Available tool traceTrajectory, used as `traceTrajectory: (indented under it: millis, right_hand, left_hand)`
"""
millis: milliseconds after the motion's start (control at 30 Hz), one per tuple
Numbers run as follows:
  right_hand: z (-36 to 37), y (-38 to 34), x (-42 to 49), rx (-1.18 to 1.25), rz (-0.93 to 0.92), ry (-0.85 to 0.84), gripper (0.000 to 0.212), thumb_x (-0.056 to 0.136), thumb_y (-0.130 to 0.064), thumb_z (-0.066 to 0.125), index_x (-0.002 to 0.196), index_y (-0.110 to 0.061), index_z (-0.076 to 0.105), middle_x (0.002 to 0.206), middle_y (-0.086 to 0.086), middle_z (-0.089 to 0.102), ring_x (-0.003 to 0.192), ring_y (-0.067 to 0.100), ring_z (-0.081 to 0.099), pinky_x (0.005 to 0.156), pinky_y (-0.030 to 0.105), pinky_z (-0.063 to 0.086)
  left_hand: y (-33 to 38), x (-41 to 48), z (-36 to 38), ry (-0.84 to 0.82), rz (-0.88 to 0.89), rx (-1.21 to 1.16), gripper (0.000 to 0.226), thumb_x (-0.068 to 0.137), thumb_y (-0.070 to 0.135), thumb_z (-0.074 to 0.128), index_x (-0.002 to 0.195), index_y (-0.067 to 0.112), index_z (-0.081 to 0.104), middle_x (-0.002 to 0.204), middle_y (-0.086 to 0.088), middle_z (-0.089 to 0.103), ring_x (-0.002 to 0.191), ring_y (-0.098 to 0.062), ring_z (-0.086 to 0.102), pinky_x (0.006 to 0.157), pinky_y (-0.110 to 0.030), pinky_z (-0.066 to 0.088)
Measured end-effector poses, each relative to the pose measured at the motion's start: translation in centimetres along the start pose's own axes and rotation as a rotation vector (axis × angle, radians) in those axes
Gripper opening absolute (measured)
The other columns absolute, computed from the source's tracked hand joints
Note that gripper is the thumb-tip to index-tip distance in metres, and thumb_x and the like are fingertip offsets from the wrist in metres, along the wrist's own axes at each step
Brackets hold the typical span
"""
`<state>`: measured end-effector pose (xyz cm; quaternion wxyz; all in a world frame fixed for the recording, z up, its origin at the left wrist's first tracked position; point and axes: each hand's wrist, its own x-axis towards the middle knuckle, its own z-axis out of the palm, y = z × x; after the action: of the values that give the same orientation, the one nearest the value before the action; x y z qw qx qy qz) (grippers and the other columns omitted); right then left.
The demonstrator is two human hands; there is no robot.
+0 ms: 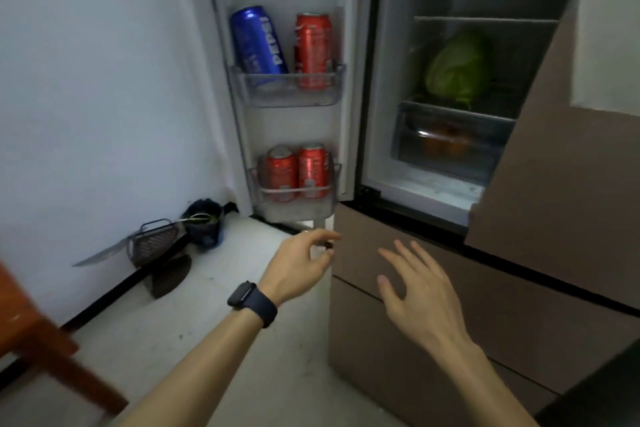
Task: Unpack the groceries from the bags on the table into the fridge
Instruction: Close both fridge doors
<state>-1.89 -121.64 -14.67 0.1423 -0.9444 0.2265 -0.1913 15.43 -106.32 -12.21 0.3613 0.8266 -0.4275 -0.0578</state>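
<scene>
Your fridge [433,166] stands open ahead, cabbage [455,68] shelved and upright cans [313,48] in the door; no bags are in view. Your right hand [420,291], empty and spread, is nearer the shelves than your left hand [298,265], loosely curled, holding nothing.

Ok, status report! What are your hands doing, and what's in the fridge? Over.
Left hand, right hand: both empty, open. Four cans in door: Pepsi can, three red. Cabbage shelved. Nothing blocking.
</scene>
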Motion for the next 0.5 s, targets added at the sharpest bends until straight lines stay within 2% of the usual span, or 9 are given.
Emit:
traceTrajectory:
  millis: [67,133,200,267,400,500]
  right_hand:
    - [1.4,-4.0,1.2,0.045,-0.067,-0.008,0.049,0.098,-0.044,0.052,0.145,-0.035,0.047,0.157,-0.008,0.037,0.150,0.013,0.021,0.122,0.043,0.024]
    - [2.7,-8.1,2.8,0.073,-0.134,0.016,0.049,0.097,-0.043,0.054,0.145,-0.032,0.049,0.157,-0.008,0.039,0.149,0.014,0.023,0.121,0.040,0.025]
    - [3.9,-11.9,4.7,0.112,-0.185,0.051,0.051,0.097,-0.042,0.055,0.146,-0.030,0.048,0.157,-0.007,0.039,0.149,0.013,0.024,0.120,0.042,0.029]
    - [4.9,-15.5,6.9,0.149,-0.212,0.101,0.054,0.096,-0.042,0.056,0.148,-0.031,0.044,0.160,-0.007,0.033,0.150,0.012,0.022,0.119,0.046,0.031]
    - [6.8,-21.9,12.0,0.193,-0.203,0.253,0.066,0.094,-0.039,0.060,0.154,-0.029,0.034,0.166,-0.005,0.017,0.151,0.015,0.016,0.119,0.040,0.029]
    - [8.4,-25.2,15.8,0.175,-0.131,0.327,0.083,0.093,-0.039,0.062,0.159,-0.030,0.013,0.168,-0.003,-0.006,0.152,0.023,0.015,0.115,0.045,0.034]
  left_hand:
    - [-3.0,-1.4,-3.1,0.096,-0.060,-0.042,0.026,0.093,0.025,0.062,0.116,0.035,0.068,0.108,0.025,0.063,0.099,0.014,0.052,0.083,0.004,0.030]
    - [-5.9,-2.0,-6.3,0.197,-0.112,-0.095,0.026,0.093,0.022,0.063,0.115,0.033,0.069,0.108,0.025,0.063,0.097,0.013,0.053,0.082,0.004,0.031]
    - [-8.7,-1.5,-9.7,0.302,-0.151,-0.191,0.027,0.094,0.021,0.062,0.118,0.033,0.068,0.113,0.021,0.065,0.103,0.006,0.057,0.088,-0.002,0.038]
    - [-11.2,0.0,-12.7,0.367,-0.174,-0.335,0.029,0.096,0.023,0.060,0.123,0.032,0.064,0.121,0.016,0.064,0.112,-0.002,0.058,0.094,-0.017,0.044]
    - [-14.7,5.2,-17.3,0.327,-0.170,-0.557,0.037,0.101,0.027,0.053,0.137,0.035,0.051,0.141,0.007,0.051,0.122,-0.005,0.050,0.099,-0.025,0.037]
    - [-15.9,9.9,-19.0,0.277,-0.151,-0.665,0.043,0.104,0.030,0.047,0.146,0.032,0.041,0.152,0.002,0.039,0.135,-0.012,0.041,0.105,-0.024,0.030]
